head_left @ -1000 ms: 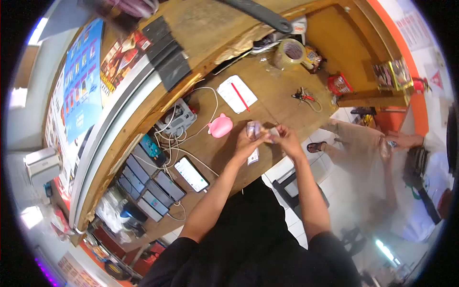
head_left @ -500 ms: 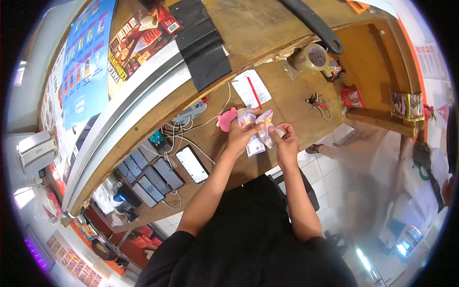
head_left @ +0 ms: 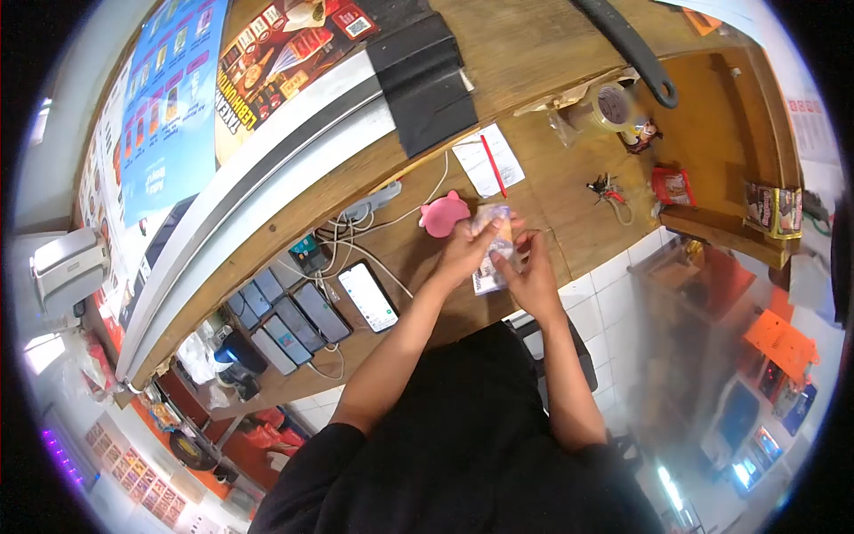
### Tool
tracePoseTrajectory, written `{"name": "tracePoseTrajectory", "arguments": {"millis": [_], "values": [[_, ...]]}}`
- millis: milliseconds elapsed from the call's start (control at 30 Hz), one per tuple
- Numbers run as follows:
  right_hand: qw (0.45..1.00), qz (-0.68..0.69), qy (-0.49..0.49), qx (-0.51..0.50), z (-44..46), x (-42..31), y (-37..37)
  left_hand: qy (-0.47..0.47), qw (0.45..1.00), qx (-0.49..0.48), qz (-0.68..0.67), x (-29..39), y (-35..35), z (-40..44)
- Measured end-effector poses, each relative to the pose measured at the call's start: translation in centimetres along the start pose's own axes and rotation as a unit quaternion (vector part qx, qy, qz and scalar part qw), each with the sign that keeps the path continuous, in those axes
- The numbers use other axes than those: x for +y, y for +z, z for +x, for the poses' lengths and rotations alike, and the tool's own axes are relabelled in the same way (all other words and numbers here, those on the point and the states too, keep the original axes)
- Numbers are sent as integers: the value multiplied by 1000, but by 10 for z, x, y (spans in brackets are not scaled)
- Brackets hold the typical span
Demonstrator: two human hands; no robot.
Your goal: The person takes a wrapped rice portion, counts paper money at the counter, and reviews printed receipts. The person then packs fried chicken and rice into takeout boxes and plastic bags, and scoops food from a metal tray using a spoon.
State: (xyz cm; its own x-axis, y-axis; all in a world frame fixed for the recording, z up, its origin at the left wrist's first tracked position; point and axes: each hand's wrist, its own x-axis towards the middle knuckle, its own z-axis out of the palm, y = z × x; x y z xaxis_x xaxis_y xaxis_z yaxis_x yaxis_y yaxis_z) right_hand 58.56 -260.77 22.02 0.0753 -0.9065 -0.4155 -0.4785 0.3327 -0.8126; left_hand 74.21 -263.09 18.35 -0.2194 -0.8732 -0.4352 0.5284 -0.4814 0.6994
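Note:
Purple and white banknotes (head_left: 495,227) are between my two hands above the wooden desk. My left hand (head_left: 461,254) is closed on them from the left, its thumb across the notes. At their right edge, the fingers of my right hand (head_left: 531,274) are bent round the lower part of the notes. Another pale note (head_left: 485,284) shows below them, partly covered. Left of the notes sits a pink pig-shaped object (head_left: 445,214). Beyond them lies a white paper (head_left: 488,161) with a red pen (head_left: 494,166) across it.
A lit phone (head_left: 366,296) lies on the desk left of my arms, beside several dark phones (head_left: 310,312) and tangled white cables. A raised counter edge runs across the back left. Clear tape (head_left: 611,105), keys (head_left: 608,190) and a red packet (head_left: 672,187) are at the right.
The view has shifted, so the desk items sit differently in it. The notes, held apart half a second ago, are now together. The person at the right is no longer visible.

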Motion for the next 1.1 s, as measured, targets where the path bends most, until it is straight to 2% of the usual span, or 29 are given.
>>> {"name": "tracePoseTrajectory", "arguments": {"millis": [67,100,133,167,200,233,300,333,367,433,500,533,567,600,633,667,700,733,767,800,867,933,967,1000,1033,1100], "values": [[987,28,-150,57,7,12,9,37,996,-56,61,-7,-2,-3],[987,31,-150,56,6,17,5,37,996,-53,64,-10,-3,-5],[994,80,-28,-72,6,16,-2,16,994,-54,97,-9,-3,-7],[968,126,95,-197,5,14,-6,-5,990,-55,130,-7,-3,-9],[956,217,80,-183,-1,12,-2,-29,993,-53,105,-6,-3,-10],[955,217,80,-184,-1,14,0,-28,993,-51,105,-5,-5,-12],[949,299,39,-94,-2,20,3,97,955,-70,271,-4,-7,-22],[940,323,63,-86,-4,4,3,39,979,-47,194,-37,-28,-17],[940,324,65,-86,-6,9,2,37,979,-46,195,-33,-31,-19],[935,325,21,-144,-6,25,-2,159,935,-130,288,-16,-40,-19],[926,354,19,-131,-2,41,-5,152,939,-129,281,13,-27,-30],[916,382,17,-118,-1,40,-6,36,979,-157,121,27,-28,-34],[917,381,19,-117,-1,39,-7,-82,980,-179,-44,33,-29,-36],[895,420,30,-147,0,38,-7,-71,988,-128,-57,33,-30,-39],[871,458,41,-176,-1,29,-8,-70,988,-128,-57,33,-28,-37],[847,495,62,-184,-6,0,-7,2,990,-98,103,31,-26,-35],[846,495,63,-187,-7,-7,3,74,960,-65,261,29,-22,-32],[889,432,85,-129,-6,-12,12,-13,981,-73,181,24,-15,-36],[922,364,108,-70,-6,-15,16,-3,962,-57,267,22,-3,-38],[923,368,111,-31,-1,3,28,-23,973,-28,230,16,3,-39],[934,330,123,-69,5,15,25,-42,980,1,192,3,-6,-35],[941,291,136,-108,10,21,16,123,944,-47,303,-12,-44,-22],[943,290,118,-113,11,19,10,121,944,-47,303,3,-51,-18],[945,289,100,-119,12,20,5,165,854,37,491,20,-61,-15],[944,289,102,-121,15,26,1,200,719,120,654,31,-67,-12],[960,214,54,-172,24,39,-4,182,706,104,677,20,-85,-5]]}}
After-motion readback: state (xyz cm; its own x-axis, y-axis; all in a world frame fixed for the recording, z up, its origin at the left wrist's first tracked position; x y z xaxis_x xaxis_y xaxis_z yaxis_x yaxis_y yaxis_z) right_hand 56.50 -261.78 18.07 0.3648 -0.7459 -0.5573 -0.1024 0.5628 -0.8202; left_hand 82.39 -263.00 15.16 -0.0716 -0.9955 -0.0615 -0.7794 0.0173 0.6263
